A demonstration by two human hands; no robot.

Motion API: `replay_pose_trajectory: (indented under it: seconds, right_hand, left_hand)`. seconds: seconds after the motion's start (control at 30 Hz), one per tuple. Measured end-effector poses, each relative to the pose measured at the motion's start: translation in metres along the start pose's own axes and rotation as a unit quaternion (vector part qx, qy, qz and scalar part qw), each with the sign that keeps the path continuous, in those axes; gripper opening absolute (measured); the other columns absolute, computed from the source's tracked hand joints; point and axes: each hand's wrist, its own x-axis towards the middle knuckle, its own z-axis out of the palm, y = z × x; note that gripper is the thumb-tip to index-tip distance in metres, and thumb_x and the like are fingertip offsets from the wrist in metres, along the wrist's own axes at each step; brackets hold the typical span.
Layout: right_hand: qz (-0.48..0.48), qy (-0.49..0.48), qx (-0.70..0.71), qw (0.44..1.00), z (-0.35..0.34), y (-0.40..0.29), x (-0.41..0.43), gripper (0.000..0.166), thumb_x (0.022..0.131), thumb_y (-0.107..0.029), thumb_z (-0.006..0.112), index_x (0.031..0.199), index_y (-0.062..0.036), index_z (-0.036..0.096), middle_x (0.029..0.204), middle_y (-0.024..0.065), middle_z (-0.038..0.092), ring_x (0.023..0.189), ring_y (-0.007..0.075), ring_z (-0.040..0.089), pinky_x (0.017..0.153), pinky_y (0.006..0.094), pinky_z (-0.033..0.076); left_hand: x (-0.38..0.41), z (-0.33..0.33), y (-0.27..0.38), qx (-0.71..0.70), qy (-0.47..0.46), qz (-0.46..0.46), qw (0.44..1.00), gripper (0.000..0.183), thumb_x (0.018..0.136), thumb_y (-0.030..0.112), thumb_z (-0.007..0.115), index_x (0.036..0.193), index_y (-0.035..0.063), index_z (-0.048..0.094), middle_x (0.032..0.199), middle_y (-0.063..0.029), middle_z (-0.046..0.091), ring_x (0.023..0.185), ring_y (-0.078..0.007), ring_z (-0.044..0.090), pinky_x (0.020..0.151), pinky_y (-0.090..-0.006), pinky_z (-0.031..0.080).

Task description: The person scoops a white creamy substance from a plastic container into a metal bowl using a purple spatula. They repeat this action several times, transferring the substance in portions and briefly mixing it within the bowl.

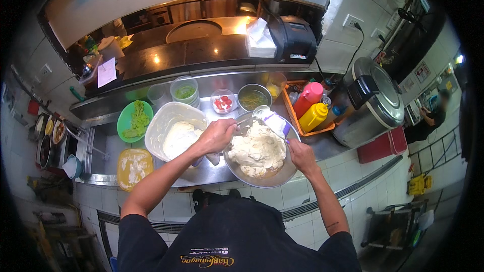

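Observation:
A round metal bowl (286, 173) stands before me, with a large mound of thick cream-coloured mixture (259, 149) in it. My right hand (302, 155) is closed on a purple-handled spatula (280, 125) whose white-coated blade lies over the bowl's far part. My left hand (219, 136) grips a metal utensil (245, 121) at the bowl's left rim; its far end meets a cream-covered scoop or ladle head (261, 112). Left of the bowl, partly under my left forearm, sits a white plastic tub (155, 128) holding more creamy mixture (181, 139).
Behind stand a cup of cut red pieces (223, 102), a metal pot of liquid (255, 98), an orange basket (290, 111) of squeeze bottles and a large cooker (363, 109). Leftward are a green bowl (123, 121) of lettuce, a yellow lid (132, 166) and a sink (109, 147). Another person stands far right.

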Motion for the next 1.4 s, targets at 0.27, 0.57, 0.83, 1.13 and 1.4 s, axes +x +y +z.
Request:
replay_pose_trajectory:
  seconds: [0.27, 0.57, 0.83, 1.13, 1.4]
  right_hand:
    - [-0.007, -0.017, -0.025, 1.0, 0.005, 0.005, -0.002, 0.008, 0.091, -0.011, 0.056, 0.088, -0.0044, 0.054, 0.077, 0.0154, 0.06, 0.069, 0.0358, 0.063, 0.058, 0.044, 0.051]
    - [0.022, 0.0, -0.064, 0.998, -0.001, 0.006, 0.007, 0.012, 0.091, -0.013, 0.053, 0.082, -0.0057, 0.051, 0.073, 0.0144, 0.06, 0.069, 0.0353, 0.064, 0.059, 0.0455, 0.051]
    - [-0.003, -0.011, -0.094, 0.996, 0.0, 0.015, 0.006, 0.008, 0.088, -0.01, 0.053, 0.081, -0.0062, 0.05, 0.071, 0.013, 0.059, 0.065, 0.0328, 0.063, 0.056, 0.0433, 0.05]
    - [-0.04, 0.001, -0.099, 0.994, 0.004, 0.01, 0.011, 0.007, 0.086, -0.011, 0.054, 0.08, -0.0068, 0.051, 0.068, 0.0119, 0.057, 0.062, 0.032, 0.062, 0.053, 0.0423, 0.049]
    - [0.042, -0.019, -0.06, 0.997, -0.005, 0.016, 0.002, 0.009, 0.092, -0.014, 0.058, 0.088, -0.0054, 0.056, 0.078, 0.0155, 0.062, 0.073, 0.0356, 0.064, 0.062, 0.0452, 0.051]
  left_hand:
    - [-0.013, 0.007, 0.014, 0.149, -0.029, 0.096, 0.984, 0.013, 0.092, 0.011, 0.053, 0.099, 0.0008, 0.056, 0.067, -0.0225, 0.063, 0.063, -0.0415, 0.065, 0.057, -0.0485, 0.051]
    - [-0.063, 0.075, -0.052, 0.322, -0.055, 0.227, 0.918, 0.028, 0.087, 0.01, 0.052, 0.114, 0.0008, 0.052, 0.072, -0.0151, 0.065, 0.055, -0.0328, 0.066, 0.045, -0.0438, 0.051]
    - [-0.036, 0.016, -0.007, 0.153, 0.049, 0.175, 0.971, 0.025, 0.088, 0.008, 0.055, 0.114, 0.0048, 0.057, 0.07, -0.0208, 0.064, 0.059, -0.0385, 0.065, 0.054, -0.0463, 0.052]
    - [-0.016, 0.027, -0.002, 0.167, -0.002, 0.17, 0.971, 0.017, 0.087, 0.006, 0.056, 0.103, 0.0047, 0.057, 0.068, -0.0219, 0.064, 0.063, -0.0398, 0.066, 0.056, -0.0495, 0.052]
    - [-0.017, 0.007, -0.017, 0.11, 0.056, 0.152, 0.981, 0.017, 0.09, 0.009, 0.055, 0.106, 0.0048, 0.059, 0.072, -0.0217, 0.065, 0.066, -0.0399, 0.066, 0.058, -0.0484, 0.052]
